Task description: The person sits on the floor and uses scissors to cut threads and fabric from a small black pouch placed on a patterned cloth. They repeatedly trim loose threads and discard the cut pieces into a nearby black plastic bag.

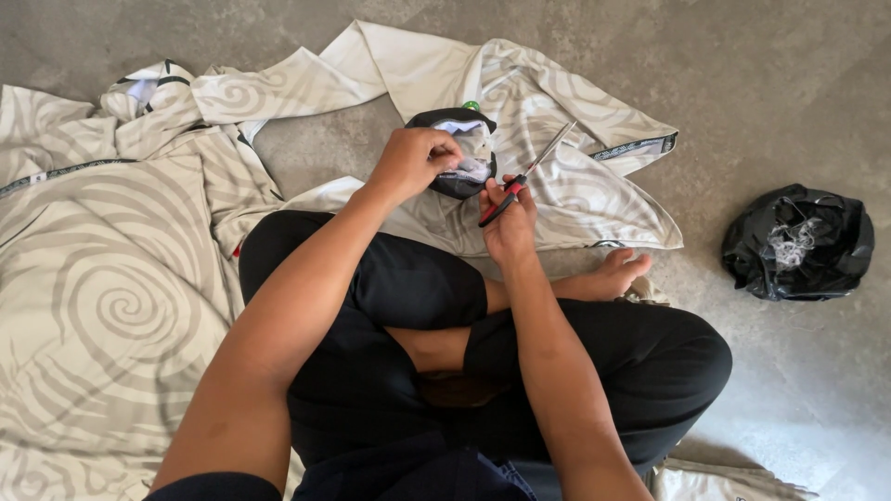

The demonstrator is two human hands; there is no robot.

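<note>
Head view: seated person trims a garment collar over crossed legs.
Right hand (pixel 509 221) grips red-handled scissors (pixel 525 176), blades parted; left hand (pixel 411 160) pinches the black collar (pixel 461 153). Fabric judged light, limp; best held taut by the stiffer collar edge. Black bag (pixel 798 243) lies beyond.

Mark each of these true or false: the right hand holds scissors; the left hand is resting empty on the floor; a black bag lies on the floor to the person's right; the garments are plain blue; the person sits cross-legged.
1. The right hand holds scissors. True.
2. The left hand rests empty on the floor. False: it grips the dark collar of a garment.
3. A black bag lies on the floor to the person's right. True.
4. The garments are plain blue. False: they are whitish with grey swirls.
5. The person sits cross-legged. True.
</note>
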